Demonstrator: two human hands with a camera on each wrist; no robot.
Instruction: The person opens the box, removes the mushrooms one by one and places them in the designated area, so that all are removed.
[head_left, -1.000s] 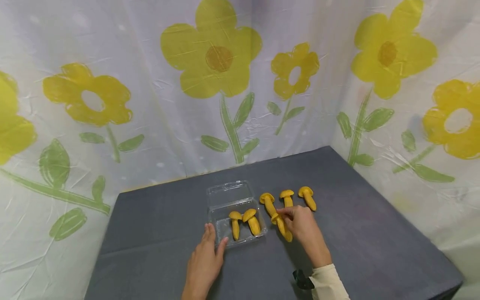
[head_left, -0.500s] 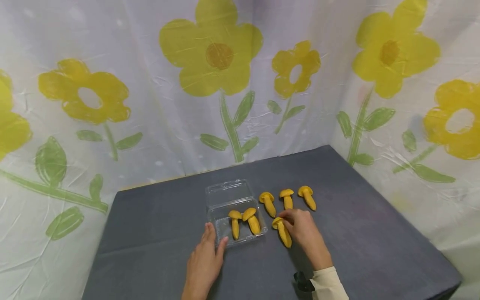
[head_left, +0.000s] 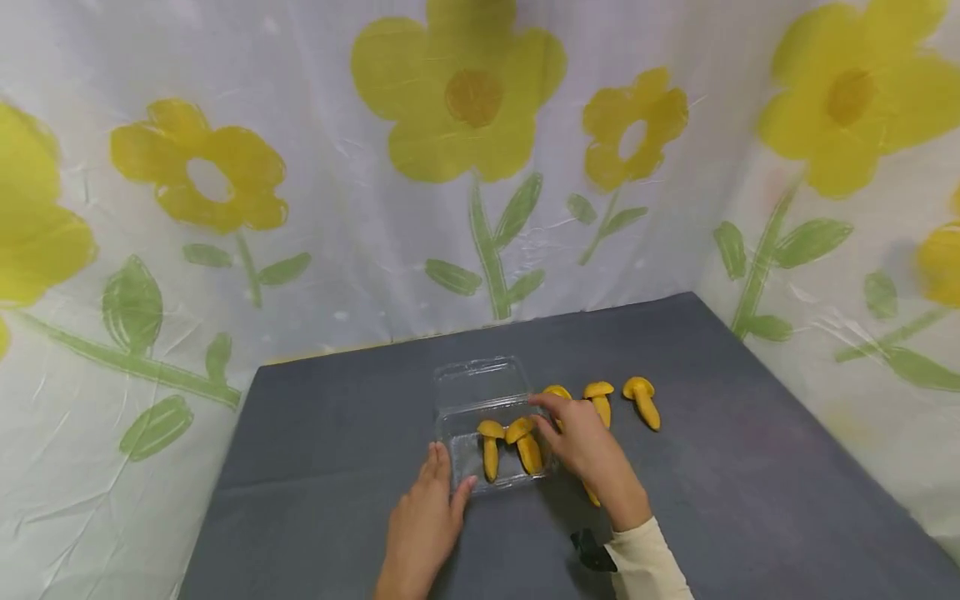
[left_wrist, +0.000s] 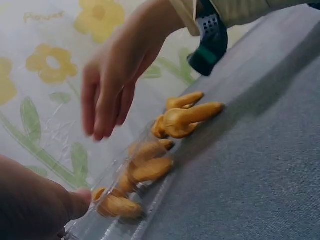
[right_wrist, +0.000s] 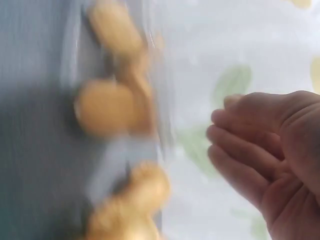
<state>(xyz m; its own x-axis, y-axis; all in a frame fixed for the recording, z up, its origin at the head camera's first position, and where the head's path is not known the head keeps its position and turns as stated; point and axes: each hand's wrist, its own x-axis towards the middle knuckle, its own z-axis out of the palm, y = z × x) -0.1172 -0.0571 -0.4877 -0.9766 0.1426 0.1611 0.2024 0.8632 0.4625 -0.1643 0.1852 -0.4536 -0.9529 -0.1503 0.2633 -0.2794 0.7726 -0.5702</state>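
A clear plastic clamshell box lies with its lid folded back. Two yellow mushrooms, the left one and the right one, lie inside it. My left hand rests at the box's near left corner, fingers straight along the side; its thumb touches the rim in the left wrist view. My right hand hovers over the box's right edge. Its fingers are loosely bent and hold nothing, as the right wrist view shows. Beneath it, a mushroom lies on the table, mostly hidden.
Behind the right hand lie more mushrooms: one partly covered, a middle one and one farthest right. The dark grey table meets a flower-printed curtain at its back and right.
My right hand has let go of the mushroom, leaving it on the table, and has moved left and up toward the box. The left hand stays at the box. The head view has shifted slightly.
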